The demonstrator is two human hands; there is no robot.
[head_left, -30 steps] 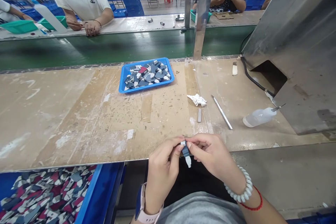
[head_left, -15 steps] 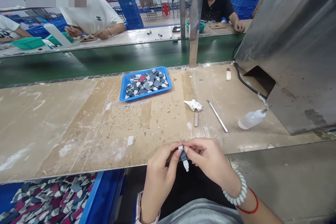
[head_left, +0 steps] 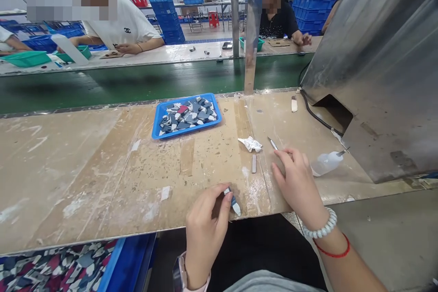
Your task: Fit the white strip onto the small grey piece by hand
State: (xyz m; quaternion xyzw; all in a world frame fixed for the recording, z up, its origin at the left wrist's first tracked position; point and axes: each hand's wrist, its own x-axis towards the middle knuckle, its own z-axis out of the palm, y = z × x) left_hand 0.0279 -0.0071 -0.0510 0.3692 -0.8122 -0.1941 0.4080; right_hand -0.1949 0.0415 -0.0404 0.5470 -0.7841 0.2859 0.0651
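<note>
Near the table's front edge, my left hand (head_left: 207,219) pinches a small dark blue-grey and white piece (head_left: 234,205) between thumb and fingertips. The piece slants, its white tip pointing down toward my body. My right hand (head_left: 296,180) is over the slim silver pen-like craft knife (head_left: 273,143), thumb and index finger apart. Only the knife's pointed front end shows; the hand covers the rest, and its fingertips are at the shaft. Left of that hand lie a small grey bar (head_left: 253,164) and a crumpled white tissue (head_left: 251,144).
A blue tray (head_left: 155,130) of similar pieces sits toward the back. A clear bottle with a thin nozzle (head_left: 326,164) stands right of my hand, near a metal housing (head_left: 369,100). A blue bin (head_left: 112,264) of pieces is below left. Co-workers sit across the green belt (head_left: 137,80).
My right hand has let go of the piece and moved right and forward to the knife. My left hand keeps the piece, now over the table edge. The view has shifted slightly.
</note>
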